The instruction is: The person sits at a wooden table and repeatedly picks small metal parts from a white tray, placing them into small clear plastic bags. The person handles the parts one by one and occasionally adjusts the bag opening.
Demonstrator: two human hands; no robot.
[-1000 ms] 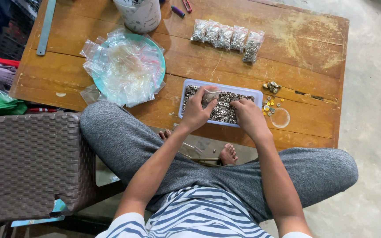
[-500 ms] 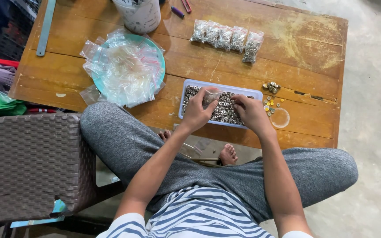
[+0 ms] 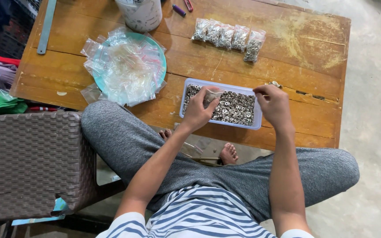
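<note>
Plastic tray (image 3: 260,115) lies lengthwise left-right under left hand (image 3: 198,111).

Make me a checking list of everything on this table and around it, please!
Surface: worn wooden table, scratched, with a pale stain at its far right.
Job's things: white tray full of small metal rings; left hand holds a small clear bag over it; right hand at the tray's right end, fingers pinched.
Clutter: five filled little bags in a row; teal plate heaped with empty clear bags; white tub; metal ruler; two markers.
Fingers: bare, both at work.
Cables: nothing seen.
Surroundings: brown woven chair, grey concrete floor, green cloth at left.
</note>
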